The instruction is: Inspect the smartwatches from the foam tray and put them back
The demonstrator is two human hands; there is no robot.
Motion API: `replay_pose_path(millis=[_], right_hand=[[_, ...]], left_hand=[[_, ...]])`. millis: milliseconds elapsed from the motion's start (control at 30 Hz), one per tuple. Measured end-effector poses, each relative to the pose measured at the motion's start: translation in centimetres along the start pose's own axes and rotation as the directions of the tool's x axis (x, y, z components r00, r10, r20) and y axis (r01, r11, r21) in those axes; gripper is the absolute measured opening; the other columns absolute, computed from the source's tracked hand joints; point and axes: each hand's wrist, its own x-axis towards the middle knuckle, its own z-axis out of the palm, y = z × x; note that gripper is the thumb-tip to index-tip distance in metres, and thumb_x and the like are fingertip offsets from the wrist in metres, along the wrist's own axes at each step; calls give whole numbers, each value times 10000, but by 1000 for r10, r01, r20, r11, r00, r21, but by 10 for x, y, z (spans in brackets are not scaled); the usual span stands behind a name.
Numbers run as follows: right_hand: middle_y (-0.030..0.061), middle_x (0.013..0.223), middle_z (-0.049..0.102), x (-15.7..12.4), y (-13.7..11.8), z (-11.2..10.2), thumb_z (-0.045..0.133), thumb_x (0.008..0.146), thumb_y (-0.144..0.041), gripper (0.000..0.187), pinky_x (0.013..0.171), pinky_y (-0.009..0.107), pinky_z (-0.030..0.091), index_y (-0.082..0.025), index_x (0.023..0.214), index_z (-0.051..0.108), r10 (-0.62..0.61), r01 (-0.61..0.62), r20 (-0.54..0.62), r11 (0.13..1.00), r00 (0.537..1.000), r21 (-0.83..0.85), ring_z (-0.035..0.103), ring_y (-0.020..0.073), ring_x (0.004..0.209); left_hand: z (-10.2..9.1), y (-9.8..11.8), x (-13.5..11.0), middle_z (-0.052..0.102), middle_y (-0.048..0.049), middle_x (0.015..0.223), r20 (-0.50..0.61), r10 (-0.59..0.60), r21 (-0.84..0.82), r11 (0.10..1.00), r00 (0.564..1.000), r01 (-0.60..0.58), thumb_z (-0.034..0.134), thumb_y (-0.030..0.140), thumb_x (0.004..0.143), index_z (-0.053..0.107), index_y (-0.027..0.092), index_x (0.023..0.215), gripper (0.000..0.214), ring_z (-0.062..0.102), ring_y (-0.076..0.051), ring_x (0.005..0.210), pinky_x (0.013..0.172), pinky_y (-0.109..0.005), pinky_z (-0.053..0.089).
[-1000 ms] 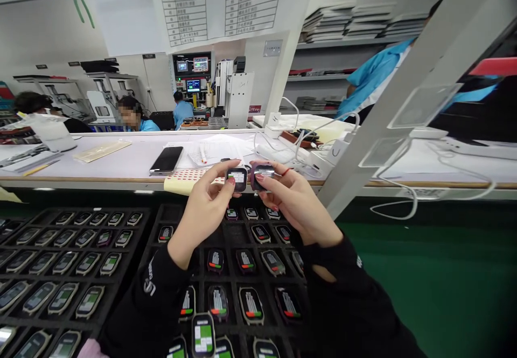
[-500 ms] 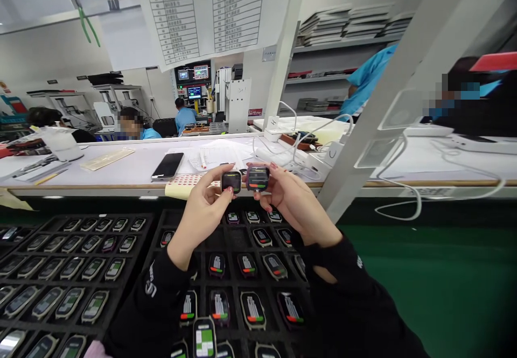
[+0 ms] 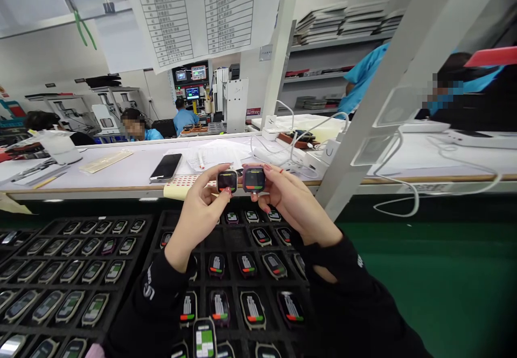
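Closest to the camera are 2 black trays. The right tray point(image 3: 238, 237) sits under the arms and has small watch bodies lying in its little square holes, their screens lit with white, green and red. The left tray point(image 3: 24, 226) is just beside it and is full of the same kind of watches.

Above the right tray, 2 arms in black sleeves reach forward. The left hand point(image 3: 197, 215) is pinching a small watch point(image 3: 226, 181) between its thumb and fingers. The screen faces the camera and shows green and red. The right hand point(image 3: 288, 199) is pinching a second watch point(image 3: 254, 179) the same way, with a red bar low on its dark screen. The 2 watches are held up side by side, almost touching, over the far edge of the right tray.

Just behind the hands is a yellow sheet of red dot stickers point(image 3: 183, 183) on a long white table point(image 3: 133, 169). A black phone point(image 3: 166, 167) lies near it, with papers and white cables farther right. A white slanted post point(image 3: 375, 94) rises on the right.

Far back, people in blue sit at machines, and a big printed list point(image 3: 197, 13) hangs overhead.
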Motion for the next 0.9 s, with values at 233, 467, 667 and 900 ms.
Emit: replay_pose_path(millis=[233, 467, 667, 900], right_hand=[[93, 1010, 697, 0, 2, 0, 707, 873, -531, 456, 402, 204, 412, -178, 1161, 701, -5, 5, 6, 1000, 1000, -4, 608, 142, 625], [104, 1040, 692, -1, 2, -1, 637, 926, -516, 435, 411, 217, 424, -192, 1210, 696, -23, 24, 34, 999, 999, -42, 609, 157, 666], [109, 1068, 694, -1, 1, -1, 630, 932, -520, 434, 423, 217, 432, -193, 1212, 689, -14, 15, 54, 1000, 998, -24, 620, 161, 680], [115, 1068, 701, 0, 1, -2, 620, 932, -492, 436, 425, 224, 424, -187, 1240, 673, -18, 20, 44, 999, 999, -43, 624, 165, 678]], left_hand=[[1, 2, -1, 652, -53, 1145, -11, -4, 10, 1000, 1000, 4, 651, 210, 863, 621, 254, 1249, 389, 589, -117, 760, 547, -208, 439], [1, 2, -1, 656, -51, 1146, -23, 11, 20, 1000, 1000, -11, 656, 185, 854, 621, 254, 1246, 400, 587, -112, 775, 610, -220, 474], [0, 0, 0, 645, -49, 1203, -27, 14, 27, 1000, 1000, -13, 677, 211, 851, 611, 259, 1269, 425, 592, -118, 807, 640, -229, 486], [0, -3, 0, 644, -52, 1210, -41, 30, 45, 999, 999, -28, 698, 224, 838, 613, 260, 1262, 434, 587, -115, 788, 630, -228, 487]])
